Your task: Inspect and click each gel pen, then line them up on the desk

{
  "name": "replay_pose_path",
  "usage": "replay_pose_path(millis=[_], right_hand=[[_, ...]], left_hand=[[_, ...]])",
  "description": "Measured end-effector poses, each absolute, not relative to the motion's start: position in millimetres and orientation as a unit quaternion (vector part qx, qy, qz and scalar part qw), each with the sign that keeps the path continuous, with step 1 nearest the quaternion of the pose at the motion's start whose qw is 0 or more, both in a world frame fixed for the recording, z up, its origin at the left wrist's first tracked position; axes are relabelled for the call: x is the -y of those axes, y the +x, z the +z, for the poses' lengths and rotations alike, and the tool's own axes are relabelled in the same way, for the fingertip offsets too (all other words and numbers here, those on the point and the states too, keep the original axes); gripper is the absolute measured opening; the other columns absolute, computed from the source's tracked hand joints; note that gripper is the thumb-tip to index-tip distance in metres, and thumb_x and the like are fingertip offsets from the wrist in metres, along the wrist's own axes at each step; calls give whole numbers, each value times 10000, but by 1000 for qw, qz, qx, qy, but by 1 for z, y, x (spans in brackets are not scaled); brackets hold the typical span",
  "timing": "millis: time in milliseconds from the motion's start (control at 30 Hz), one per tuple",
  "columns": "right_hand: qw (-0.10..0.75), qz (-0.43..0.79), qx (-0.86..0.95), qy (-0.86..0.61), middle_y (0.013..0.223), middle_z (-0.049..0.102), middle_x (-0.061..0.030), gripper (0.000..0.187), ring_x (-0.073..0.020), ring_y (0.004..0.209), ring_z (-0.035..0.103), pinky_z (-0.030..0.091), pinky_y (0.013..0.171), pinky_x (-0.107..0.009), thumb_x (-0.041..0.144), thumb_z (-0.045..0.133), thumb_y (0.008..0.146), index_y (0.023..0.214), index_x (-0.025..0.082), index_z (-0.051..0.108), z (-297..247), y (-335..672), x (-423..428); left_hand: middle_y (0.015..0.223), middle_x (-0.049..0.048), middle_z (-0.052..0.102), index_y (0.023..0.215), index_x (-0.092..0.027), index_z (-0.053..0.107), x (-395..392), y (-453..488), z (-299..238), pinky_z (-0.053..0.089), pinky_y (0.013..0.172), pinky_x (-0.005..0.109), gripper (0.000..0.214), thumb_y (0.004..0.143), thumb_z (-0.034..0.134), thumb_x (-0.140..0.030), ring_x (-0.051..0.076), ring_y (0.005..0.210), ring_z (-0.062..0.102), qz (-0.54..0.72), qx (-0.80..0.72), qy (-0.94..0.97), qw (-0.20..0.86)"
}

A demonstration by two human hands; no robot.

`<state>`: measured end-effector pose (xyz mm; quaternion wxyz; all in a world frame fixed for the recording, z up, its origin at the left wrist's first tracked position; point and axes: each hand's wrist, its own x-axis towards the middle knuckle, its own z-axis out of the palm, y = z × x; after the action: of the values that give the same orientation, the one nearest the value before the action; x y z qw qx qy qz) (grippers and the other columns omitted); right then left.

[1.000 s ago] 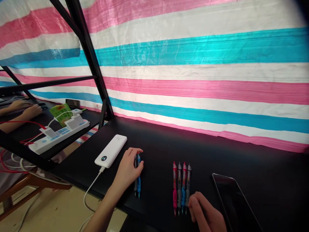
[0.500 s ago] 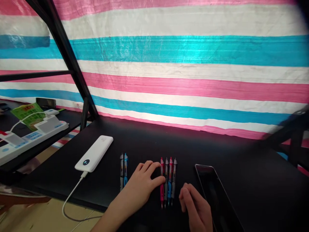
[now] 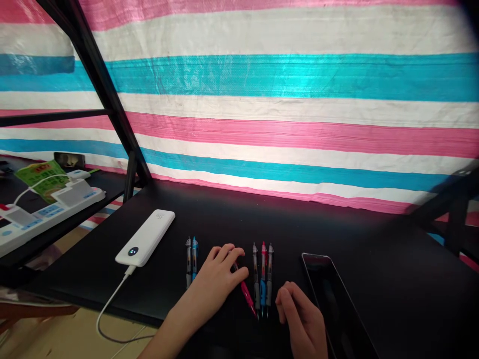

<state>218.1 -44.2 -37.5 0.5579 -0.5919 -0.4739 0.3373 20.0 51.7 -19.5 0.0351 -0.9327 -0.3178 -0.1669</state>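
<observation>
My left hand (image 3: 220,276) has its thumb and fingers around a pink pen (image 3: 247,295), which lies slanted with its upper part partly hidden by the fingers. To the right of it, three pens lie side by side: a grey pen (image 3: 256,279), a pen with a pink top and blue grip (image 3: 264,279), and another grey pen (image 3: 270,279). Left of my left hand are a grey pen (image 3: 188,262) and a blue pen (image 3: 194,259), their lower ends near my wrist. My right hand (image 3: 301,314) rests with curled fingers on the table, beside a black phone (image 3: 337,299), holding nothing visible.
A white power bank (image 3: 147,237) with a cable (image 3: 112,299) lies on the black table (image 3: 224,209). On another table to the left are a power strip (image 3: 48,214) and a green packet (image 3: 41,179). A striped sheet (image 3: 280,109) hangs behind black frame bars (image 3: 101,80).
My left hand has drawn the pink pen left, away from the row, and the pen now slants. The three other pens in that row and my right hand have hardly moved.
</observation>
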Motion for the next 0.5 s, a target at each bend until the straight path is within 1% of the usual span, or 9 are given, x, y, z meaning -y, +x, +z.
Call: replay_pose_path(millis=[67,133,200,267,367,500], right_hand=[[558,318,476,-600,641,437,37,447,-140,567,426,319,556,-278,451,472,1070,686,227,510,-35,218,44],[557,306,479,-605,666,470,25,427,-152,605,468,348,571,-269,463,466,1069,725,227,555,-32,217,44],[554,308,490,-598,690,510,17,422,-161,636,504,382,602,-264,485,448,1074,776,230,605,-28,214,43],[544,317,507,-589,703,531,15,439,-159,633,508,386,615,-266,506,441,1074,787,232,628,-25,212,41],[519,322,527,-591,703,536,14,443,-156,632,499,366,617,-274,498,478,1066,742,230,616,-26,210,39],[504,310,547,-593,709,552,8,429,-162,643,513,365,629,-281,465,466,1078,759,231,633,-32,212,37]], left_hand=[[1287,101,686,1030,-236,673,-50,17,-17,435,985,487,299,944,554,24,330,1235,561,-189,318,-928,35],[1149,81,726,1071,-236,670,-47,16,-13,398,1051,498,360,938,502,52,300,1184,598,-208,314,-926,25],[987,51,721,1097,-238,666,-44,19,-10,365,1101,499,372,947,470,41,261,1062,633,-227,303,-925,24],[892,28,682,1078,-235,666,-40,24,-8,359,1113,496,338,972,448,1,230,927,628,-265,291,-919,38],[854,19,649,1045,-218,668,-36,32,-7,386,1058,463,316,1009,407,-44,204,825,588,-322,275,-904,60],[832,24,647,1034,-190,671,-33,35,-5,375,921,406,318,1055,373,-84,202,794,565,-340,278,-895,70]])
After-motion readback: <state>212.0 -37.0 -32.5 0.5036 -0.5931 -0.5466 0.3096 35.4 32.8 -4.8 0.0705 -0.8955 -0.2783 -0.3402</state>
